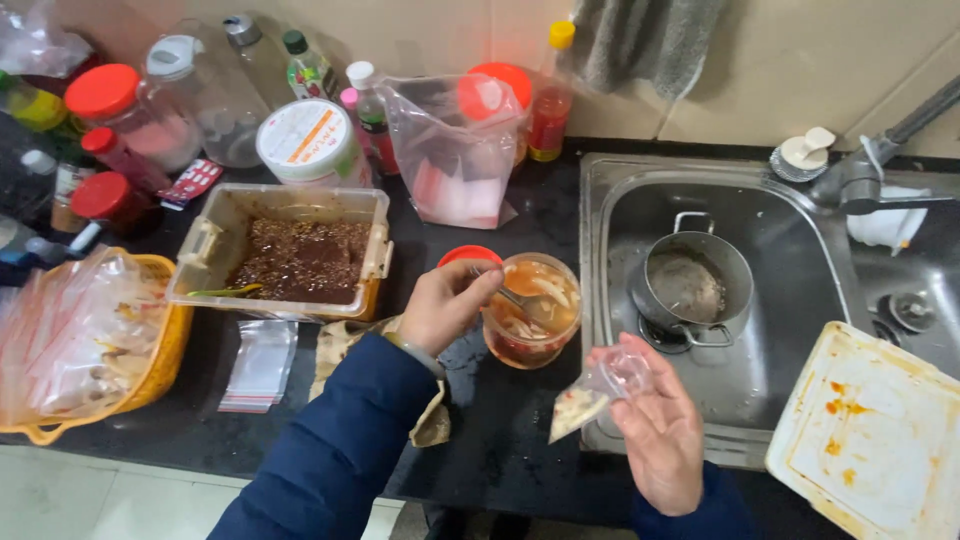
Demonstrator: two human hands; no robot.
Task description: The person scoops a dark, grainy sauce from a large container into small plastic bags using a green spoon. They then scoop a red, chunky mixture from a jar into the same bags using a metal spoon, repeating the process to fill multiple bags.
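- Right hand (655, 430), nearest the camera: fingers pinched on a small clear bag (592, 395) that carries some pale, sauced food in its lower corner. The bag hangs just over the counter edge beside the sink (610, 200). Its mouth looks slack; a loose pinch could let it sag shut or slip and spill.
- Left hand (445, 300): closed around a metal spoon (520, 300) whose bowl sits in the clear tub (530, 310) of reddish pickled pieces. The tub stands on the dark counter (500, 440), just beside the sink rim.
- Risk: sauce may drip on the counter between tub and bag, as the two are apart.
- Risk: the tub is near the sink lip; a hard scoop might tip it.
- Further back: open box of dark chilli paste (300, 260), lid off; the left sleeve could brush it.
- Farthest: pot (690, 285) in the sink, stained tray (870, 440) at right.
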